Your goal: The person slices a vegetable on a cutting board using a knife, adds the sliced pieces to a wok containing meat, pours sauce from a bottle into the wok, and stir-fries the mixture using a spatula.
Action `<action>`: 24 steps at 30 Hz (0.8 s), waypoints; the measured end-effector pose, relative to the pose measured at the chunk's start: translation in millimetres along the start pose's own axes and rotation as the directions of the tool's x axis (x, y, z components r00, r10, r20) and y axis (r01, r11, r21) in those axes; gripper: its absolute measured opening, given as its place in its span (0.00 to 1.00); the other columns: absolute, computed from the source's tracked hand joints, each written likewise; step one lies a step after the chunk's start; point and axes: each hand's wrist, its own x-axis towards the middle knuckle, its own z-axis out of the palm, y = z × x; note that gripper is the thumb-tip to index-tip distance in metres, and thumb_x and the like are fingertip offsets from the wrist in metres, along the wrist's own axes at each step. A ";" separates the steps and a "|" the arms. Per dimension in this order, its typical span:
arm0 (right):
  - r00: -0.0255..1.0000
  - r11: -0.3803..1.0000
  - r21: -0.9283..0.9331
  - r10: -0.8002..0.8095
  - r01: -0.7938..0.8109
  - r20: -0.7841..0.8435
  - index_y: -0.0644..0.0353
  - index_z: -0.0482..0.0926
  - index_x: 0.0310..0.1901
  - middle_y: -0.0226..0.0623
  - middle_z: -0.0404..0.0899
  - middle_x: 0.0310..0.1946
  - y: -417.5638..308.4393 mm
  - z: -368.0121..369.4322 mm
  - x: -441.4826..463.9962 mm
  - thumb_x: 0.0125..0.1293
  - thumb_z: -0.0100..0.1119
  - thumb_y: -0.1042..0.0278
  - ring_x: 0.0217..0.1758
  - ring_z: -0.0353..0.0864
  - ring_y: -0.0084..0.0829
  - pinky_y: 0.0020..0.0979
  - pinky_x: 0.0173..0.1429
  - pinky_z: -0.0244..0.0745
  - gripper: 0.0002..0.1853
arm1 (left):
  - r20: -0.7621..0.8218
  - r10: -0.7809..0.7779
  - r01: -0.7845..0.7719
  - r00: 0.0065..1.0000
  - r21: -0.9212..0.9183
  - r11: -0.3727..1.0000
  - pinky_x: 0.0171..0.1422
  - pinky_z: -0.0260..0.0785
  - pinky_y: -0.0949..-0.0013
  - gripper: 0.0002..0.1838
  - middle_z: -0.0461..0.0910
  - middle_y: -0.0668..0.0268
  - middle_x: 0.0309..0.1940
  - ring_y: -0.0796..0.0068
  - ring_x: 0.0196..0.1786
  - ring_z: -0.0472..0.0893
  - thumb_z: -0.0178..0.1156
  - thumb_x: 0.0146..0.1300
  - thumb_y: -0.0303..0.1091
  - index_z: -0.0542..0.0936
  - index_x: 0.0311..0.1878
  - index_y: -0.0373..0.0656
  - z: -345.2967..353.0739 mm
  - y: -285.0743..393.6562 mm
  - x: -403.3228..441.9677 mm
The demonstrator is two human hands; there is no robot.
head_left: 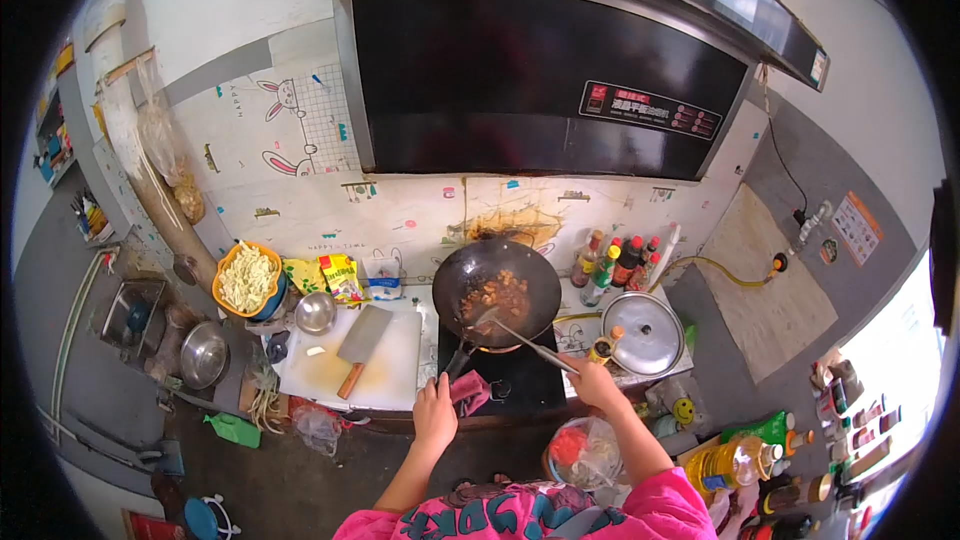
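Note:
A dark wok (543, 285) sits on the gas stove (525, 385), tilted slightly in my view. Brown chunks of food (500, 295) lie in its bottom. My left hand (435, 412) is closed around the wok's handle (460, 360). Beside that hand, a dark pink cloth (472, 392) hangs near the stove's front. My right hand (594, 385) is wrapped round the long handle of a metal spatula (535, 347), whose blade touches the food.
Left of the stove, a cleaver (364, 335) lies on a white cutting board (400, 360), near a metal bowl (316, 313) and a yellow basket (222, 285) of pale strips. Sauce bottles (627, 260) and a large lid (643, 333) stand right. A range hood (550, 70) overhangs the stove.

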 end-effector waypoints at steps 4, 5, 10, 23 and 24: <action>0.998 0.998 -0.061 0.007 -0.011 -0.057 0.50 0.73 0.58 0.56 0.79 0.40 4.7 -17.9 -14.9 0.59 0.55 0.72 0.44 0.78 0.54 0.46 0.49 0.73 0.23 | 0.000 0.017 -0.017 1.000 0.012 1.000 0.53 0.68 0.53 0.29 0.71 0.45 0.52 0.46 0.48 0.74 0.54 0.52 0.22 0.67 0.61 0.35 2.2 -2.3 -0.1; 0.997 0.999 -0.044 0.004 -0.007 -0.072 0.51 0.73 0.58 0.56 0.79 0.40 2.1 -21.2 -18.7 0.59 0.55 0.73 0.44 0.78 0.55 0.46 0.49 0.73 0.23 | -0.002 0.024 -0.024 1.000 0.018 1.000 0.53 0.68 0.53 0.29 0.71 0.45 0.52 0.46 0.48 0.74 0.54 0.52 0.22 0.67 0.61 0.35 2.0 -2.9 0.2; 0.998 0.999 -0.025 0.037 -0.038 -0.044 0.58 0.74 0.55 0.58 0.78 0.39 -41.7 -62.9 -40.3 0.59 0.54 0.73 0.45 0.77 0.57 0.46 0.49 0.72 0.20 | 0.017 0.029 -0.029 0.999 -0.001 1.000 0.53 0.67 0.53 0.29 0.71 0.45 0.52 0.46 0.47 0.74 0.53 0.52 0.21 0.67 0.61 0.34 -1.9 -1.3 2.6; 0.974 0.991 0.097 0.110 -0.093 -0.196 0.65 0.72 0.56 0.60 0.78 0.39 -14.3 27.2 18.6 0.64 0.51 0.69 0.46 0.77 0.56 0.47 0.50 0.72 0.20 | -0.009 0.035 -0.036 0.999 -0.083 0.996 0.56 0.66 0.53 0.28 0.70 0.45 0.54 0.45 0.50 0.73 0.53 0.53 0.21 0.67 0.61 0.33 -4.6 -4.0 0.7; 0.966 0.987 0.130 0.121 -0.092 -0.230 0.66 0.72 0.56 0.60 0.78 0.40 -12.7 30.8 24.4 0.64 0.51 0.69 0.47 0.77 0.55 0.46 0.50 0.72 0.20 | -0.017 0.048 -0.050 0.999 -0.080 0.996 0.57 0.66 0.53 0.28 0.69 0.45 0.55 0.45 0.51 0.73 0.54 0.53 0.21 0.67 0.61 0.34 -4.1 -5.5 0.2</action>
